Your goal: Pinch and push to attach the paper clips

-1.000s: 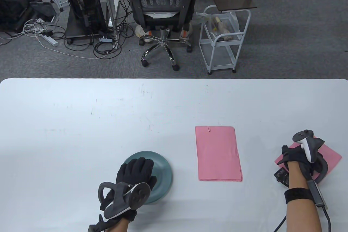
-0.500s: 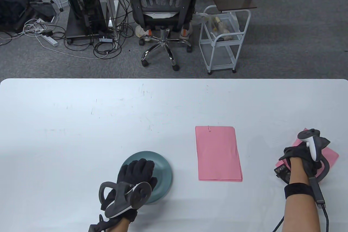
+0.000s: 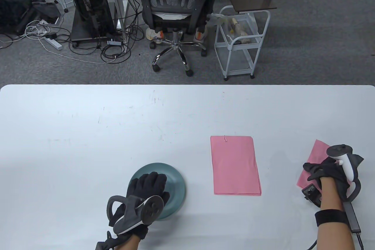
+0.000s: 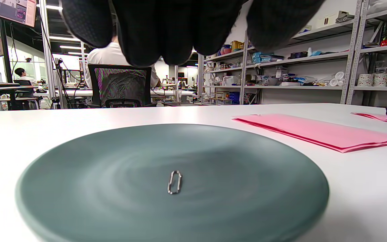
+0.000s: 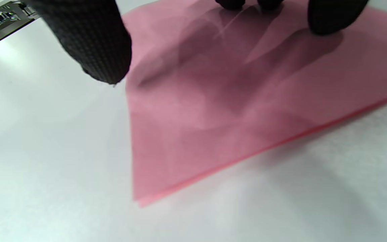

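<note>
A teal plate (image 3: pixel 179 180) lies at the near left of the white table. In the left wrist view one silver paper clip (image 4: pixel 174 182) lies in the middle of the plate (image 4: pixel 79 174). My left hand (image 3: pixel 151 181) hovers over the plate with its fingers (image 4: pixel 153 30) spread above the clip, holding nothing. A pink paper stack (image 3: pixel 235 165) lies mid-table with a clip (image 3: pixel 226 138) on its far left corner. My right hand (image 3: pixel 318 171) rests its fingertips (image 5: pixel 331 16) on a second, skewed pink stack (image 3: pixel 317 150); the thumb (image 5: pixel 89 43) is off the paper (image 5: pixel 230 117).
The table's near edge is close to both wrists. Beyond the far edge stand an office chair (image 3: pixel 175 6), a white cart (image 3: pixel 240 42) and a computer tower (image 3: pixel 88 1). The right stack lies close to the table's right edge.
My right hand has moved right and toward me, and the pink stack under it has slid and turned with it. My left hand has stayed over the plate.
</note>
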`<control>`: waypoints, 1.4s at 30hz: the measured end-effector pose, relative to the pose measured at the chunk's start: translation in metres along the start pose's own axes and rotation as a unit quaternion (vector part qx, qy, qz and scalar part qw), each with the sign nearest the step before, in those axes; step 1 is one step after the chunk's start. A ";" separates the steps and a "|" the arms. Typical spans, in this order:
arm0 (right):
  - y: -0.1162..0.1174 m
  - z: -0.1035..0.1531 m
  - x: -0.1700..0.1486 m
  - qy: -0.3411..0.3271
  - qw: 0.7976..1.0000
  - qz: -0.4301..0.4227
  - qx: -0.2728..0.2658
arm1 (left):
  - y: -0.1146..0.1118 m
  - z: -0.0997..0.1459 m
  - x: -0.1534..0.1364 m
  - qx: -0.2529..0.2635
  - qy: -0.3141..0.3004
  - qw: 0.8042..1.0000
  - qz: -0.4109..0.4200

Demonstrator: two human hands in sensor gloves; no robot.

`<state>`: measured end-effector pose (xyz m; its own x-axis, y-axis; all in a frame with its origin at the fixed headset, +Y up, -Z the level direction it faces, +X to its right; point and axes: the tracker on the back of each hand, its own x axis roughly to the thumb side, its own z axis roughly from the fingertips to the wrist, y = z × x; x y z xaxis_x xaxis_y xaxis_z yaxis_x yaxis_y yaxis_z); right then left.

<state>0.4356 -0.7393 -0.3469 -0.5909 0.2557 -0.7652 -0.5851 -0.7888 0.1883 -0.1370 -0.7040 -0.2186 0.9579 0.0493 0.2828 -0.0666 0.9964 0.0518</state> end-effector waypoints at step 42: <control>0.026 0.020 -0.014 -0.084 0.986 0.047 0.138 | -0.003 -0.001 0.001 -0.044 0.001 0.999 0.001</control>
<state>0.4174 -0.7521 -0.3194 -0.7193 0.2959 -0.6285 -0.6390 -0.6367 0.4315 -0.1355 -0.7066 -0.2198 0.9584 0.0521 0.2806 -0.0446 0.9985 -0.0332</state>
